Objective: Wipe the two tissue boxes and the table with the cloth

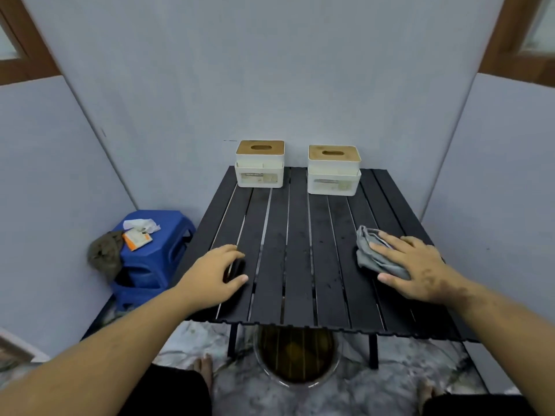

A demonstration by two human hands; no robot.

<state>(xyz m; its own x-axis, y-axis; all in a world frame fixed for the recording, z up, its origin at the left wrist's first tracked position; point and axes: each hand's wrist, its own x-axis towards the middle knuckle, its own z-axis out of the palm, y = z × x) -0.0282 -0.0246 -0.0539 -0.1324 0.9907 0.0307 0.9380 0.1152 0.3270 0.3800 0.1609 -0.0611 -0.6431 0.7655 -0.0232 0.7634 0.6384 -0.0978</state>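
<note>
The slatted black table [300, 250] fills the middle of the view, its long dark slats running away from the person, with narrow gaps between them. At its far edge stand the two tissue boxes, both upright, white-bodied with wooden lids: the left tissue box [260, 168] and the right tissue box [333, 172], apart from each other and well away from both hands.

Beside the table on the left is a blue plastic stool [150, 253] carrying some papers [139, 232] and a brownish rag [105, 253] draped over its side. Under the table's near edge sits a round basin [297, 358] on the floor.

The right hand [420, 265] lies flat with straight fingers, pressing the grey cloth [375, 253] onto the right part of the tabletop; the cloth is bunched, and partly hidden under the palm. The left hand [216, 274] rests on the left slats with fingers curled downward, seemingly bracing the table; whether it grips anything I cannot tell.

I judge the table wipe to be underway, with the boxes' state unknowable from here. The risks seem plain. The bunched cloth could snag in a slat gap or skip over parts of the surface, leaving streaks. A hard sweep toward the far edge could knock a box off the back, since both sit right at the rim. Leaning on this light table might shift or tip it over the basin.
</note>
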